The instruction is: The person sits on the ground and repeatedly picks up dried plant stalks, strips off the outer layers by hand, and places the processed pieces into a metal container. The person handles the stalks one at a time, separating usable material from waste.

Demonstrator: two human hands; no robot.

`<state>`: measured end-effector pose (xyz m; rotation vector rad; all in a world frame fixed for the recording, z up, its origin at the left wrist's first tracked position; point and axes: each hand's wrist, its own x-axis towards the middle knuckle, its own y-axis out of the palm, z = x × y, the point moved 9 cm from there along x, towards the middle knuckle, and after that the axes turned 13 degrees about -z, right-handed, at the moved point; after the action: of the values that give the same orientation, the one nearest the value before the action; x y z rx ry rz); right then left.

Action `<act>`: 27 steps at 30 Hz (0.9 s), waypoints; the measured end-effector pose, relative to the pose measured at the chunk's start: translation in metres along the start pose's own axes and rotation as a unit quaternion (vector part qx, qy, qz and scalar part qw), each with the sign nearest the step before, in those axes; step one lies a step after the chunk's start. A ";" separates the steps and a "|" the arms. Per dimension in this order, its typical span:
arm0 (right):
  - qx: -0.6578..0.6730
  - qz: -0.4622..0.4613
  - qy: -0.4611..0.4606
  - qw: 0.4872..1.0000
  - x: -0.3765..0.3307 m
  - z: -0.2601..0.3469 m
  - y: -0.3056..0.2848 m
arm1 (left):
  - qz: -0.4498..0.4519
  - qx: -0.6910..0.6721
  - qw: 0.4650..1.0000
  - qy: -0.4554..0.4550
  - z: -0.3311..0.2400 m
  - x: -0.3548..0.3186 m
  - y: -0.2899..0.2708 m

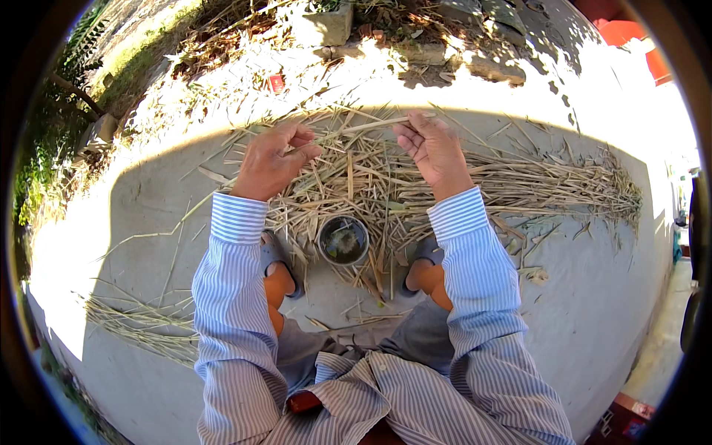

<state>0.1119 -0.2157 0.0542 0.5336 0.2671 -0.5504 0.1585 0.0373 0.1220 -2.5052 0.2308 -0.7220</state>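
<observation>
A pale dry stalk (371, 126) stretches between my two hands above a heap of straw-like pieces. My right hand (437, 154) pinches its right end between thumb and fingers. Its left end reaches the curled fingers of my left hand (273, 159), whose exact grip is hard to make out. Below and between the hands, a round metal bowl (343, 240) holds dark liquid with bits floating in it. Loose cut stalks (326, 193) lie around the bowl, and a long bundle of dry stalks (549, 183) extends to the right.
Thin greenish stalks (141, 322) lie on the grey concrete floor (156, 200) at the left. My sandalled feet flank the bowl. Farther off are a small red packet (276, 83), stone blocks (326, 26) and dry leaves. Plants grow at the far left.
</observation>
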 end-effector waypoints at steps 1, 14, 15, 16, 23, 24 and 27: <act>0.001 0.018 0.009 1.000 -0.008 -0.008 0.011 | -0.021 0.013 0.999 0.033 -0.019 0.000 0.015; -0.029 0.070 0.050 0.996 -0.031 -0.028 0.036 | -0.112 0.240 0.922 0.281 -0.071 -0.007 0.034; -0.036 0.069 0.049 0.996 -0.031 -0.028 0.035 | -0.107 0.239 0.921 0.289 -0.072 -0.008 0.038; -0.043 0.068 0.049 0.996 -0.031 -0.028 0.033 | -0.122 0.214 0.923 0.296 -0.076 -0.008 0.036; -0.143 0.059 -0.035 0.987 -0.031 -0.009 0.031 | -0.073 -0.059 0.989 -0.111 -0.016 -0.010 0.049; -0.163 0.064 -0.043 0.984 -0.031 -0.009 0.033 | -0.056 -0.114 0.974 -0.189 -0.003 -0.013 0.053; -0.203 0.085 -0.057 0.974 -0.033 -0.011 0.045 | -0.039 -0.248 0.922 -0.295 0.019 -0.024 0.058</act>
<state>0.1091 -0.1635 0.0759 0.1250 0.2148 -0.3452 0.1477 0.0032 0.0670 -3.0896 0.1013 0.1178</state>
